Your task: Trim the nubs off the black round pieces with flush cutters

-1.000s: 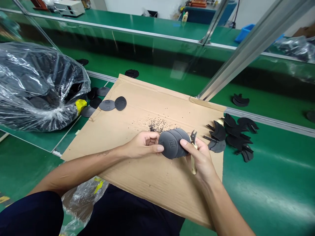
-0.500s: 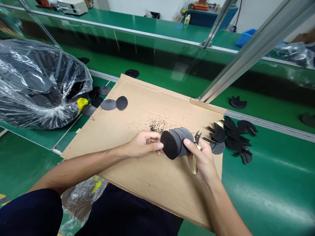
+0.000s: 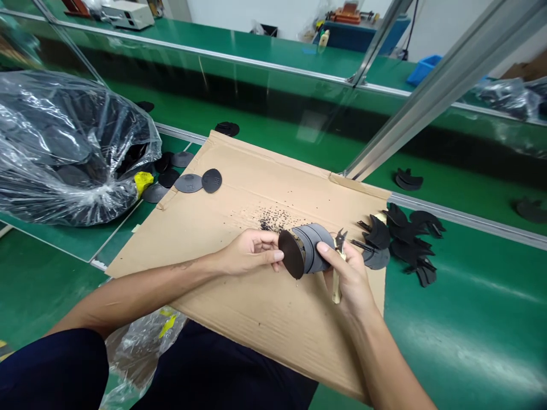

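My left hand pinches the nearest black round disc, tilted away from a small stack of dark grey discs. My right hand has its thumb on that stack and grips small cutting pliers with cream handles in the palm. Both hands hover over a cardboard sheet that lies on my lap and the bench edge. Black crumbs lie on the cardboard just behind my hands.
A clear plastic bag of black discs sits at the left, with loose discs beside it. Cut black scraps are piled at the cardboard's right edge. A slanted aluminium post rises behind. More parts lie on the green conveyor.
My left hand has peeled the front disc away from the stack and turned it nearly edge-on. The right hand kept its hold on the stack and pliers.
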Action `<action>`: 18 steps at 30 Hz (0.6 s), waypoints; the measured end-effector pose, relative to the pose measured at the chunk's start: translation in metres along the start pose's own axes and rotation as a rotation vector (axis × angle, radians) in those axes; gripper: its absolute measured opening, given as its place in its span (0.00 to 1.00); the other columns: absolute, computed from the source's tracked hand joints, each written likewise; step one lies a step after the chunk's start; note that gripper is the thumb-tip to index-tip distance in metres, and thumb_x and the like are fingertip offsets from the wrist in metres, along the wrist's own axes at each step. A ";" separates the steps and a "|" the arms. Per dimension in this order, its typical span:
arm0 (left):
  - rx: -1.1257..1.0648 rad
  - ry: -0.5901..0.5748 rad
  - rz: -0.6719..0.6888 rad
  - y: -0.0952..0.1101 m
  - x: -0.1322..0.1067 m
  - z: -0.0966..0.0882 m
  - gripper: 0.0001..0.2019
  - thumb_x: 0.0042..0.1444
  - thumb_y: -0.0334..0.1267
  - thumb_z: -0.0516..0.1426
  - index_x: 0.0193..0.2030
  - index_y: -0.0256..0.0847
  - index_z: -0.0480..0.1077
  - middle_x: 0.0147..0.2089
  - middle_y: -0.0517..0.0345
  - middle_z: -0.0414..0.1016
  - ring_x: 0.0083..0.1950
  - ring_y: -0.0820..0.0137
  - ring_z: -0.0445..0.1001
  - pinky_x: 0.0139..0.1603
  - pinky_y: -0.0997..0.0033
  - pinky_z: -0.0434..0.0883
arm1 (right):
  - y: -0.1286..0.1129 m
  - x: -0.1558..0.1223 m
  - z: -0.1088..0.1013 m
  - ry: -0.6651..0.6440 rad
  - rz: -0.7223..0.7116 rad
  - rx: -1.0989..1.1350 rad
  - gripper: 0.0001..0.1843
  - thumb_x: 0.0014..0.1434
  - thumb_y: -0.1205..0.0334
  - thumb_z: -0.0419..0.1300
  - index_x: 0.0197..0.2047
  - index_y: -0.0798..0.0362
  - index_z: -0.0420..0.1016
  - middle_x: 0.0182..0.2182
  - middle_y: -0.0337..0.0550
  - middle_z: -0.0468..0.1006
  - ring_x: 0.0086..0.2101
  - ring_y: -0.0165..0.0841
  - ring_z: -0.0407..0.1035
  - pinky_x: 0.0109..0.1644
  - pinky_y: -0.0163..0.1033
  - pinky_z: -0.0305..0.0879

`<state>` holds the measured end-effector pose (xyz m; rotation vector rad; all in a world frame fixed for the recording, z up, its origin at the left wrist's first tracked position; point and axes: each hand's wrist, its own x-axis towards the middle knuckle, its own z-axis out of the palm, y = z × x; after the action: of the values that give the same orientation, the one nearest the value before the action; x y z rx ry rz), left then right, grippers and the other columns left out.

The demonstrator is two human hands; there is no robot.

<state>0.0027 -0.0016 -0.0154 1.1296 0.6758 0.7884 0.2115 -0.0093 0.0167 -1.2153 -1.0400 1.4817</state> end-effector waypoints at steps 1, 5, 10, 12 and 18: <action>-0.011 0.008 -0.004 -0.001 0.000 -0.001 0.20 0.55 0.51 0.67 0.35 0.33 0.74 0.32 0.54 0.77 0.33 0.72 0.77 0.38 0.72 0.75 | 0.000 0.000 0.000 -0.007 -0.004 -0.012 0.15 0.52 0.48 0.72 0.34 0.49 0.77 0.31 0.40 0.80 0.35 0.38 0.75 0.43 0.43 0.73; -0.033 0.023 -0.021 -0.004 0.001 -0.001 0.20 0.51 0.50 0.70 0.36 0.33 0.74 0.32 0.56 0.76 0.33 0.72 0.77 0.37 0.72 0.76 | 0.002 -0.002 0.001 -0.012 -0.044 -0.060 0.17 0.52 0.47 0.71 0.35 0.50 0.78 0.32 0.40 0.79 0.36 0.37 0.74 0.43 0.42 0.73; 0.000 0.011 0.021 -0.001 0.000 0.002 0.19 0.58 0.51 0.65 0.38 0.32 0.75 0.33 0.52 0.78 0.35 0.71 0.77 0.39 0.70 0.76 | 0.001 0.001 -0.001 0.012 -0.006 -0.006 0.17 0.51 0.48 0.73 0.36 0.50 0.78 0.33 0.41 0.79 0.34 0.35 0.72 0.42 0.41 0.72; 0.006 0.020 0.021 -0.002 0.000 0.001 0.19 0.57 0.51 0.66 0.37 0.33 0.75 0.33 0.53 0.77 0.34 0.71 0.77 0.39 0.71 0.76 | 0.000 0.000 -0.002 0.019 -0.026 -0.018 0.17 0.51 0.48 0.73 0.35 0.50 0.77 0.31 0.40 0.77 0.34 0.35 0.71 0.41 0.40 0.71; -0.006 0.043 -0.023 -0.005 -0.001 0.001 0.21 0.51 0.52 0.69 0.36 0.33 0.75 0.32 0.55 0.76 0.34 0.71 0.76 0.38 0.71 0.75 | -0.001 -0.004 -0.002 -0.039 -0.075 -0.142 0.18 0.53 0.45 0.71 0.32 0.50 0.75 0.29 0.40 0.75 0.33 0.36 0.68 0.40 0.41 0.69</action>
<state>0.0038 -0.0040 -0.0201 1.1001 0.7200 0.7967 0.2139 -0.0130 0.0185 -1.2361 -1.2219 1.3975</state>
